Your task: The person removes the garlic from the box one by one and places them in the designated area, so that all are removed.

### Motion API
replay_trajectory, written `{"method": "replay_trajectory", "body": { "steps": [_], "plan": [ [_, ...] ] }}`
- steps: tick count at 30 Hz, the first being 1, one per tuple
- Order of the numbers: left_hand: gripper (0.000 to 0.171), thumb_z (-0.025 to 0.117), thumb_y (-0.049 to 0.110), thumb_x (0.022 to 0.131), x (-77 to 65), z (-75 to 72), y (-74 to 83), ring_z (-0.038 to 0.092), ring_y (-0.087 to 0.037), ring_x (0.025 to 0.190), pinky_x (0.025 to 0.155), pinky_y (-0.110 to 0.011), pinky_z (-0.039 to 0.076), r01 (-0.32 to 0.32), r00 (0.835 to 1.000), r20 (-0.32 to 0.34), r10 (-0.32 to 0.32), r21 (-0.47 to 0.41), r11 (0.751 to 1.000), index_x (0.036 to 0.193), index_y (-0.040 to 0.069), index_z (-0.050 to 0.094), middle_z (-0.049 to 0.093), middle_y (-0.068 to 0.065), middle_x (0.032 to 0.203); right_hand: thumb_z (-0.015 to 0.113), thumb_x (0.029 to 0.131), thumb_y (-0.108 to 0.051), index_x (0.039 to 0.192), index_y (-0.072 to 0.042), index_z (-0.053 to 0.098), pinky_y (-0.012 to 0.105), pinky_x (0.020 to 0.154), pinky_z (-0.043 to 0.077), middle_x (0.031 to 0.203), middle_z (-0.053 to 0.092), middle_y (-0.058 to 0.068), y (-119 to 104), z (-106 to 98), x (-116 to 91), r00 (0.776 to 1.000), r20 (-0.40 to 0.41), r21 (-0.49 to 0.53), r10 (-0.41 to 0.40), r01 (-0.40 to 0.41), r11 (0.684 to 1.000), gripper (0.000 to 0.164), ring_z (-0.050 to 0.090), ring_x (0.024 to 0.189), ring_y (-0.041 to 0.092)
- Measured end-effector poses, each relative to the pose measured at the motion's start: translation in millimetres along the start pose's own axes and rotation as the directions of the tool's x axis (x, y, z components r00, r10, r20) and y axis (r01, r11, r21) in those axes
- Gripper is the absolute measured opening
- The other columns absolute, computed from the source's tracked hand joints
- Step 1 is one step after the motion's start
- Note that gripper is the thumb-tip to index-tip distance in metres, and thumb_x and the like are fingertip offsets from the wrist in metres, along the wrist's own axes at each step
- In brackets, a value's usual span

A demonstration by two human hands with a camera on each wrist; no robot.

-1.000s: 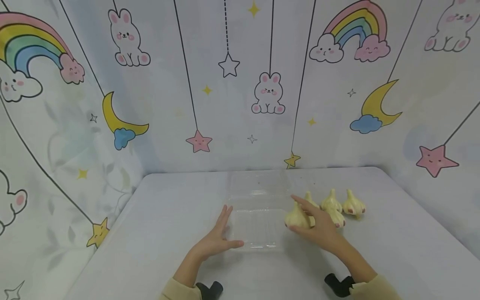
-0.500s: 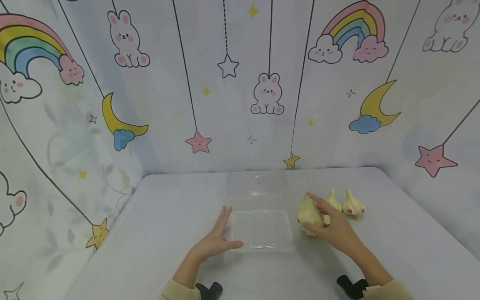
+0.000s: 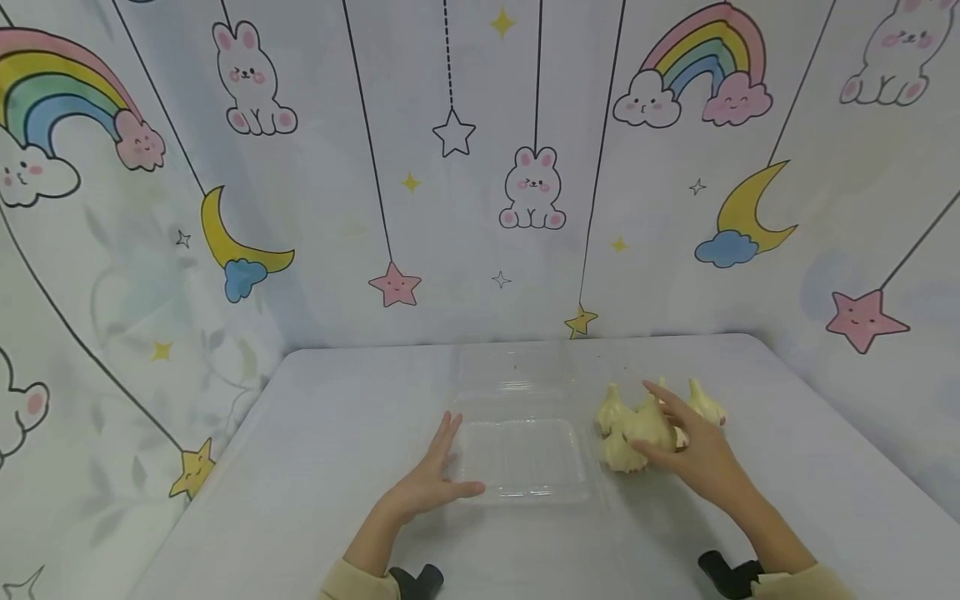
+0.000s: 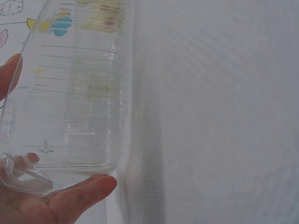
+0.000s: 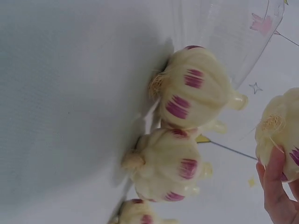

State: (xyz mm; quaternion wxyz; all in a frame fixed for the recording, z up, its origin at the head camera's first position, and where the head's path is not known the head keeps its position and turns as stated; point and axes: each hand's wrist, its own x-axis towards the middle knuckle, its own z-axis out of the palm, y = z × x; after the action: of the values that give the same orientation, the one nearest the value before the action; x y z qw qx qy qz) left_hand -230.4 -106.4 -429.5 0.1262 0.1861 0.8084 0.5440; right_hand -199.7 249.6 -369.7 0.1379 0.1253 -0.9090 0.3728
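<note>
My right hand point(image 3: 697, 454) grips a garlic bulb point(image 3: 649, 425) between thumb and fingers. In the right wrist view this held garlic point(image 5: 275, 133) is raised off the table, apart from the others, with its root end showing. Several more garlic bulbs with purple patches stand close together, among them a front bulb point(image 5: 196, 88) and a middle bulb point(image 5: 163, 165). My left hand point(image 3: 423, 483) is at the left end of a clear plastic container point(image 3: 521, 460), thumb and fingers spread and straight. The left thumb point(image 4: 84, 196) lies along the container's side wall.
The container's clear lid point(image 3: 513, 367) lies folded back behind it. A white table point(image 3: 337, 417) carries everything. A curtain point(image 3: 450, 217) printed with rabbits, stars and rainbows rises behind. One garlic bulb point(image 3: 705, 402) stands at the far right of the group.
My right hand has moved right, carrying the garlic bulb from beside the container across the group. Bulbs it covered before now show to its left. The left hand stays in place.
</note>
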Motion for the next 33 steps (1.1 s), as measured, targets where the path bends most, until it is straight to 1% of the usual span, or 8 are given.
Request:
{"method": "replay_trajectory", "body": {
  "steps": [5,9,12,15,18,21,25,33],
  "plan": [
    [0.1,0.073,0.016,0.078,0.5,-0.6,-0.9,0.022,-0.051,0.128,0.097,-0.059,0.03,-0.008,1.0,0.005,0.008,-0.007,1.0,0.148,0.011,0.002,-0.016,-0.017,0.15,0.073,0.079,-0.024,0.143,-0.017,0.033,0.045,0.068,0.053,0.131,0.041,0.032,8.1,-6.5,-2.0,1.0,-0.013,-0.028,0.0,-0.001,1.0,0.075,0.045,0.112,0.049],
    [0.098,0.072,0.017,0.079,0.3,-0.9,-1.1,0.022,-0.05,0.128,0.097,-0.059,0.031,-0.012,1.0,0.013,0.012,-0.001,1.0,0.148,0.012,0.002,-0.016,-0.017,0.15,0.073,0.078,-0.026,0.143,-0.017,0.031,0.054,0.071,0.049,0.124,0.044,0.037,14.6,-12.7,-3.4,0.999,-0.028,-0.082,0.016,-0.018,0.997,0.078,0.047,0.109,0.051],
    [0.098,0.072,0.017,0.079,0.2,-1.1,-1.1,0.022,-0.051,0.128,0.097,-0.059,0.03,-0.014,1.0,0.017,0.014,0.007,1.0,0.148,0.012,0.002,-0.017,-0.018,0.15,0.074,0.077,-0.025,0.143,-0.015,0.032,0.06,0.071,0.047,0.122,0.045,0.038,20.1,-16.4,-4.2,0.999,-0.047,-0.115,0.006,-0.011,0.993,0.078,0.048,0.105,0.053],
    [0.098,0.072,0.018,0.079,0.4,-1.3,-1.3,0.022,-0.051,0.127,0.097,-0.059,0.03,-0.013,1.0,0.018,0.013,0.014,1.0,0.148,0.011,0.001,-0.017,-0.019,0.149,0.075,0.076,-0.024,0.143,-0.014,0.032,0.06,0.068,0.047,0.122,0.045,0.038,24.9,-19.5,-5.1,0.998,-0.059,-0.128,-0.004,-0.004,0.992,0.079,0.048,0.103,0.054],
    [0.098,0.072,0.019,0.079,0.6,-1.5,-1.6,0.022,-0.051,0.127,0.097,-0.059,0.03,-0.01,1.0,0.019,0.01,0.014,1.0,0.148,0.011,0.001,-0.017,-0.019,0.149,0.075,0.076,-0.023,0.143,-0.013,0.031,0.063,0.068,0.044,0.12,0.046,0.038,29.2,-22.3,-5.9,0.998,-0.067,-0.139,-0.004,-0.005,0.99,0.08,0.048,0.103,0.056],
    [0.098,0.072,0.019,0.079,1.1,-1.6,-1.9,0.022,-0.051,0.128,0.097,-0.059,0.03,-0.009,1.0,0.017,0.009,0.015,1.0,0.148,0.011,0.001,-0.017,-0.019,0.149,0.075,0.076,-0.02,0.141,-0.01,0.033,0.065,0.067,0.044,0.117,0.047,0.039,33.1,-25.5,-5.8,0.996,-0.09,-0.146,-0.008,-0.006,0.989,0.078,0.048,0.101,0.057],
    [0.098,0.072,0.019,0.079,1.0,-1.7,-1.9,0.022,-0.051,0.128,0.097,-0.059,0.03,-0.009,1.0,0.016,0.009,0.019,1.0,0.148,0.011,0.002,-0.017,-0.019,0.149,0.075,0.076,-0.02,0.14,-0.008,0.034,0.064,0.067,0.044,0.115,0.048,0.04,37.9,-30.4,-5.2,0.993,-0.119,-0.165,0.004,-0.024,0.986,0.077,0.048,0.099,0.057],
    [0.098,0.072,0.018,0.079,-0.1,-1.6,-0.3,0.022,-0.051,0.127,0.097,-0.059,0.03,-0.014,1.0,0.015,0.013,0.02,1.0,0.148,0.01,0.001,-0.017,-0.019,0.149,0.075,0.076,-0.022,0.141,-0.007,0.032,0.066,0.068,0.041,0.116,0.047,0.04,51.1,-36.9,-5.6,0.991,-0.131,-0.188,0.025,-0.049,0.981,0.079,0.048,0.099,0.057]
  ]
}}
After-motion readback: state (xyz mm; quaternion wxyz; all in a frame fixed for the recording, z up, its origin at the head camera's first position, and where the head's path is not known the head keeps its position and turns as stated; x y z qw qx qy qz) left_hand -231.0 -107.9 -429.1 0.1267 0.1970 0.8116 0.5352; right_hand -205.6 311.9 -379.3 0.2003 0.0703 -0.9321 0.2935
